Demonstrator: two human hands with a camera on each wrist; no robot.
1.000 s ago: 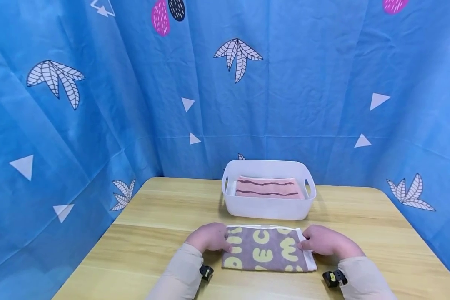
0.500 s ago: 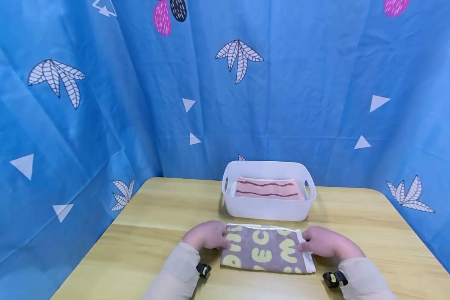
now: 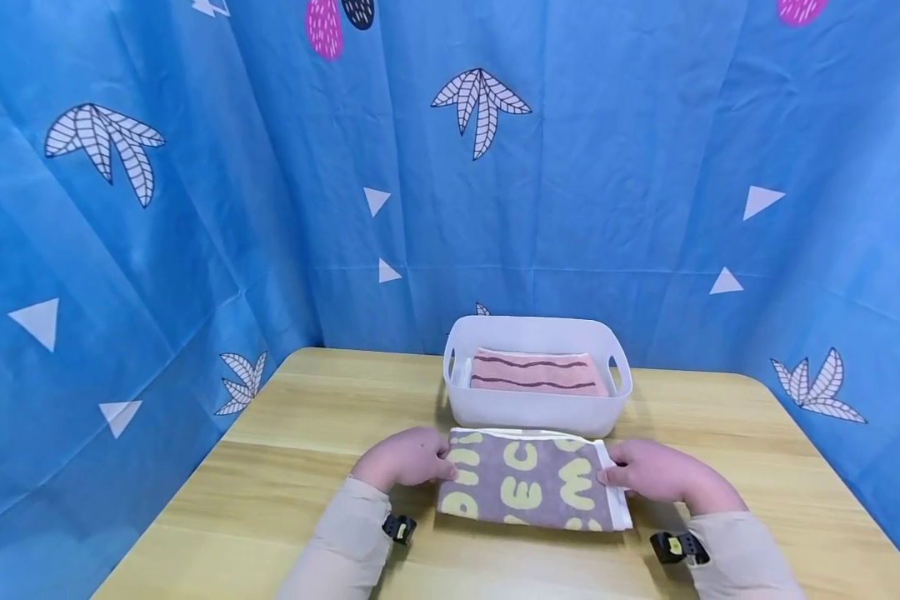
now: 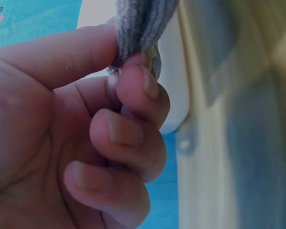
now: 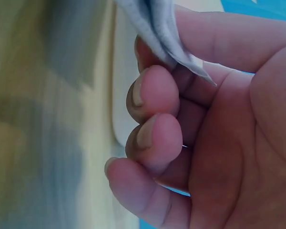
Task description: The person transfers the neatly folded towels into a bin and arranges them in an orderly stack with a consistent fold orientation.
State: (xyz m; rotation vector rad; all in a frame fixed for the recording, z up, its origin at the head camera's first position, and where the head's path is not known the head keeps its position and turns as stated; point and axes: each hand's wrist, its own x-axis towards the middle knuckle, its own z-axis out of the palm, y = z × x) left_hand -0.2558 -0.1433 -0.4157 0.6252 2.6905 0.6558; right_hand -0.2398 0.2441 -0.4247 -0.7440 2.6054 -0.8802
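A folded towel (image 3: 525,479), greyish purple with yellow letters and white edging, is held up just above the table in front of the basket. My left hand (image 3: 408,457) pinches its left end between thumb and curled fingers; the left wrist view shows the grey folded layers (image 4: 145,24) in that grip. At the other end my right hand (image 3: 656,472) pinches the white border. The right wrist view has a pale towel corner (image 5: 157,33) between thumb and forefinger, the other fingers curled below. Behind the towel stands a white plastic basket (image 3: 536,410) holding a folded pink towel (image 3: 536,372) with dark wavy stripes.
The wooden table (image 3: 330,408) extends to both sides of the basket. A blue patterned curtain (image 3: 615,167) encloses its back and sides. Dark devices are strapped to both wrists, over light sleeves (image 3: 345,533).
Both hands have lifted the lettered towel off the table and moved it slightly forward, so its back edge now overlaps the basket's lower front in the head view.
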